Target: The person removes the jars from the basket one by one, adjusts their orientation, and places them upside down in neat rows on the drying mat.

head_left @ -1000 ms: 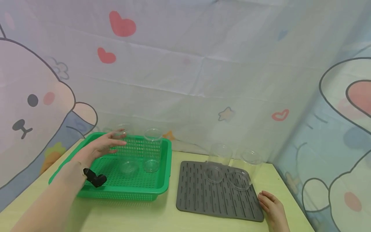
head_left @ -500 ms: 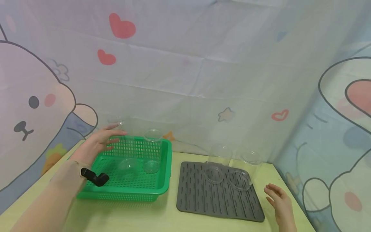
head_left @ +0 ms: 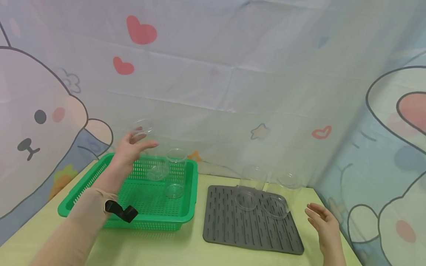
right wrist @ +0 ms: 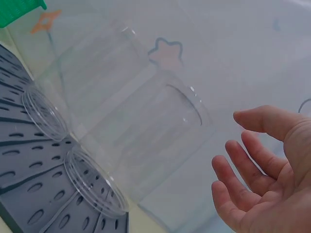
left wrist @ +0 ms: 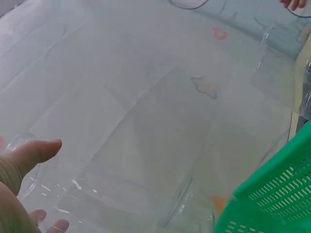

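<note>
My left hand (head_left: 128,151) grips a tall clear plastic jar (head_left: 158,172) near its upper end, with the thumb on one side and fingers on the other. The jar hangs slightly tilted above the back of the green basket (head_left: 194,199). Inside the basket a second clear jar (head_left: 175,173) stands upright. On the grey ridged mat (head_left: 229,229) stand two more clear jars, a left one (head_left: 246,200) and a right one (head_left: 275,207), their ringed ends down in the right wrist view. My right hand (head_left: 326,225) hovers right of the mat, fingers loosely bent, holding nothing.
The basket and mat lie side by side on a pale yellow table (head_left: 189,247). A printed cloth (head_left: 213,74) with cartoon figures hangs close behind them and along the right side.
My left hand has raised the jar off the basket floor and moved up and to the right. My right hand has drawn away from the mat's edge, slightly up and right.
</note>
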A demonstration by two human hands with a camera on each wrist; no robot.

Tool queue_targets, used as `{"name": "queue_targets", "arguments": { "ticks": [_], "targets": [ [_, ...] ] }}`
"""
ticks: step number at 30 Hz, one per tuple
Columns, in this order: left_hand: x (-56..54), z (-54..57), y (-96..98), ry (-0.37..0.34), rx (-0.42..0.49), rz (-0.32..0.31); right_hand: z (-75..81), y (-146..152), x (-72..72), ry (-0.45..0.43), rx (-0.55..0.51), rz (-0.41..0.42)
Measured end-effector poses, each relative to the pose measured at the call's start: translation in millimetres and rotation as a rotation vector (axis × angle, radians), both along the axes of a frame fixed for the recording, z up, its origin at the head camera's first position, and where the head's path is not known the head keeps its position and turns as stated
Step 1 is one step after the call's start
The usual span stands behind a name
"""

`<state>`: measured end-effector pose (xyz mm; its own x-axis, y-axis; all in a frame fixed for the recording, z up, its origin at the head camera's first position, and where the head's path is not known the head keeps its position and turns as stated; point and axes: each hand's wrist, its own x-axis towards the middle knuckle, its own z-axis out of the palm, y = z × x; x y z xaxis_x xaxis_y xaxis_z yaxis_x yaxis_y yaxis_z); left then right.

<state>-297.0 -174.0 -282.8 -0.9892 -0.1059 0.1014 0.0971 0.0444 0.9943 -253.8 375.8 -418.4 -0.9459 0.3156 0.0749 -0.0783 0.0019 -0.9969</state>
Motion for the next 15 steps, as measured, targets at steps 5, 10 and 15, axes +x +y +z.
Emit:
{"name": "queue_targets", "arguments": {
  "ticks": [5,10,15],
  "targets": [
    [10.2,6.6,19.7,0.066,-0.034,0.097,8.0,-7,2.2,0.048,0.049,0.037],
    [19.0,12.8,37.6,0.181,-0.071,0.157,14.5,-15,4.6,0.081,0.085,0.054],
    [24.6,11.2,60.8,0.312,-0.128,0.213,20.8,-28,5.5,0.155,0.09,0.056]
  ]
}}
